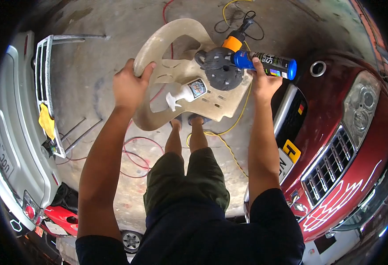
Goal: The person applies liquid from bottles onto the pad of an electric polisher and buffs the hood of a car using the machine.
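Observation:
My left hand point(131, 86) is wrapped round the rim of a beige plastic chair point(148, 49), its thumb on top. In my right hand point(264, 84) is a blue and black bottle of car polish point(275, 65), tilted on its side over the chair's right edge, its blue end pointing right. The fingers beneath the bottle are mostly hidden. Between my hands, a power polisher point(232, 43) with an orange and black body lies on the chair, its dark round pad point(225, 75) showing. A white spray bottle point(186, 93) lies on the seat near the pad.
A dark red car point(322, 132) stands close on the right, a silver car point(19, 128) on the left. A grille-like frame point(43, 84) with a yellow cloth point(46, 120) is beside the silver car. Red hose point(136, 139) and yellow cord point(225, 140) cross the concrete floor near my feet.

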The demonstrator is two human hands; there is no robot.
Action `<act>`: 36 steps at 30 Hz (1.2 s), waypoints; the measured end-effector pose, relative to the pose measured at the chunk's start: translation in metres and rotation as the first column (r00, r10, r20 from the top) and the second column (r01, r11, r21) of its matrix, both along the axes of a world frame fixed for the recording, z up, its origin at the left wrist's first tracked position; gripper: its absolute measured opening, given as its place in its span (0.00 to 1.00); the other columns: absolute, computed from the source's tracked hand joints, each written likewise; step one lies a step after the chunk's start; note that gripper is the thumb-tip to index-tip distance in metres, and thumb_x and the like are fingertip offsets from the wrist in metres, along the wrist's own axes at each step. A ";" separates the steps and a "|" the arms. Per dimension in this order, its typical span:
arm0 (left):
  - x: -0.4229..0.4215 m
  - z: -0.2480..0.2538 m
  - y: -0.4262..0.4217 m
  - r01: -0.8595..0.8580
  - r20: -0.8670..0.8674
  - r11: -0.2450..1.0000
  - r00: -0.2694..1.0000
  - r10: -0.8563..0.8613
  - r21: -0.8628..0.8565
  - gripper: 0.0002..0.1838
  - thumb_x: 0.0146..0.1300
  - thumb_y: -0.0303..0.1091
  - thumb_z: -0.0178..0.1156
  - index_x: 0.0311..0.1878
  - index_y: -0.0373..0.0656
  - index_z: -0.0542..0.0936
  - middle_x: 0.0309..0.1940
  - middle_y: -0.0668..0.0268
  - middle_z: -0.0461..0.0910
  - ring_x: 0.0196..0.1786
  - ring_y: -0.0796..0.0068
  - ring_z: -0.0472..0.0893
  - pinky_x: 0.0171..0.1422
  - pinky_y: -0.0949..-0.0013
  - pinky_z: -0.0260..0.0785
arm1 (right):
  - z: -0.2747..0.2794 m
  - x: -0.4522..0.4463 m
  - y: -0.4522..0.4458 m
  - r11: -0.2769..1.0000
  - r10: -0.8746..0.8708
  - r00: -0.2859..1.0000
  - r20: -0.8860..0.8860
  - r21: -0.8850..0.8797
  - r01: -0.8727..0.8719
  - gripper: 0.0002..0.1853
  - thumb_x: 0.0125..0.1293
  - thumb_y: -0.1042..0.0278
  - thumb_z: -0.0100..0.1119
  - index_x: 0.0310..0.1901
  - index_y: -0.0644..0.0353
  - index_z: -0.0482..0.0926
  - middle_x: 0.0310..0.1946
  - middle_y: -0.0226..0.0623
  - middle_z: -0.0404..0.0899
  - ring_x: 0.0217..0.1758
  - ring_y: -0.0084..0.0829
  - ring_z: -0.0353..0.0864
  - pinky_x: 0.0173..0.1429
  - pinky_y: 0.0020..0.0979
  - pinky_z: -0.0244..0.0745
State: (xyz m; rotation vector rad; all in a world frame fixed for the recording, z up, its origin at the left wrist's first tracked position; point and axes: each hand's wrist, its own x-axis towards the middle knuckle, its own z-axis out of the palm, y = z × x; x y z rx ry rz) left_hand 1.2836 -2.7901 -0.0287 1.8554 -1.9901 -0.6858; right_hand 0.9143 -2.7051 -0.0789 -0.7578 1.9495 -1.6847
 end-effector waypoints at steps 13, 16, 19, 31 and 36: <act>-0.004 0.005 0.000 -0.005 0.018 1.000 1.000 0.004 0.013 0.27 0.68 0.57 0.74 0.43 0.37 0.85 0.30 0.47 0.88 0.35 0.44 0.90 0.41 0.52 0.81 | 0.032 0.004 0.027 0.987 0.064 0.988 0.143 0.140 -0.084 0.14 0.65 0.75 0.80 0.48 0.64 0.84 0.41 0.35 0.88 0.41 0.29 0.90 0.49 0.35 0.91; -0.004 0.006 0.001 0.005 0.038 1.000 0.999 -0.005 -0.004 0.27 0.68 0.57 0.74 0.43 0.36 0.85 0.30 0.47 0.88 0.35 0.44 0.90 0.41 0.52 0.81 | 0.023 0.017 0.035 0.977 0.155 0.986 0.067 0.141 -0.163 0.13 0.65 0.75 0.80 0.48 0.67 0.85 0.41 0.36 0.89 0.40 0.26 0.89 0.48 0.31 0.89; -0.002 0.003 0.000 0.015 0.034 1.000 0.999 -0.015 -0.007 0.28 0.68 0.57 0.74 0.43 0.36 0.85 0.30 0.48 0.88 0.35 0.45 0.90 0.41 0.52 0.81 | 0.015 0.019 0.039 0.972 0.188 0.982 0.009 0.141 -0.187 0.14 0.65 0.75 0.80 0.49 0.68 0.85 0.43 0.39 0.90 0.41 0.27 0.90 0.48 0.32 0.90; -0.002 0.001 0.001 0.009 0.041 0.999 0.999 -0.007 -0.036 0.29 0.67 0.59 0.74 0.39 0.36 0.83 0.30 0.45 0.87 0.35 0.38 0.88 0.40 0.48 0.81 | 0.017 0.001 0.035 0.993 -0.034 0.986 0.164 0.118 0.014 0.15 0.67 0.74 0.78 0.50 0.67 0.83 0.43 0.40 0.90 0.42 0.32 0.92 0.47 0.38 0.93; -0.002 0.002 0.001 -0.003 0.013 1.000 1.000 0.003 -0.001 0.29 0.67 0.58 0.74 0.41 0.35 0.84 0.32 0.44 0.88 0.37 0.37 0.88 0.42 0.48 0.81 | 0.005 -0.027 0.019 0.996 -0.083 0.972 0.218 -0.014 0.088 0.15 0.66 0.73 0.78 0.51 0.64 0.83 0.45 0.41 0.90 0.45 0.34 0.92 0.49 0.41 0.93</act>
